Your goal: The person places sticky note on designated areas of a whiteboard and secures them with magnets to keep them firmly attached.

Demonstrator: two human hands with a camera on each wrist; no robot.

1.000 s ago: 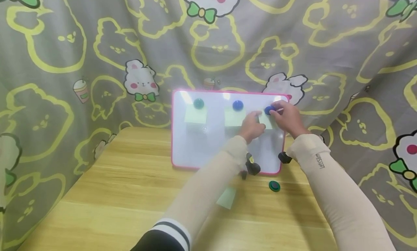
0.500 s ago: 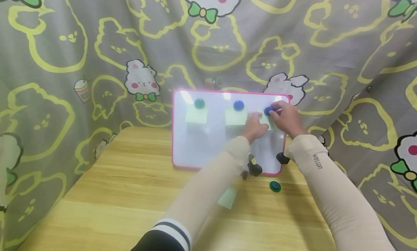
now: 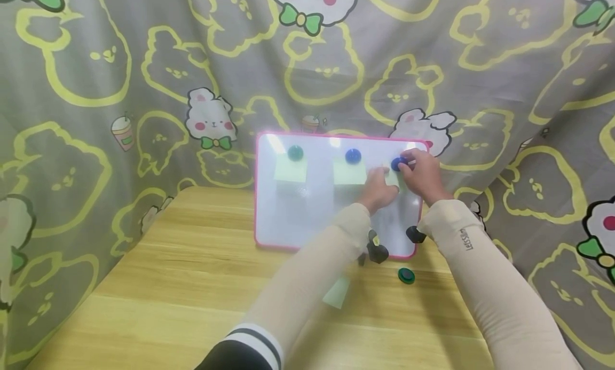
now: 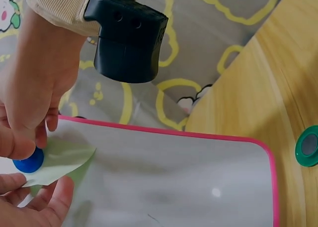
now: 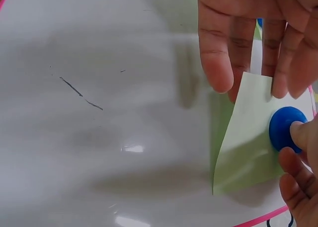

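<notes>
At the upper right of the whiteboard [image 3: 298, 215], my right hand [image 3: 425, 178] pinches a round blue magnet [image 5: 285, 130] over a pale green sticky note [image 5: 246, 137]. My left hand [image 3: 377, 191] holds the left edge of that note, thumb on the front and fingers behind it. The note's free lower part bends away from the board in both wrist views. Farther left on the board, another blue magnet [image 3: 353, 156] sits at the top of a note [image 3: 349, 172], and a green magnet [image 3: 295, 152] tops a third note [image 3: 290, 171].
The board leans at the back of a wooden table [image 3: 168, 274], before a patterned curtain [image 3: 259, 65]. On the table lie a green magnet [image 3: 406, 275], dark side up, and a loose pale green note [image 3: 337, 292] beside the left forearm. Black wrist cameras [image 4: 131, 38] hang below the sleeves.
My left hand has shifted slightly to the right along the note. My right hand keeps its grip on the blue magnet in about the same place.
</notes>
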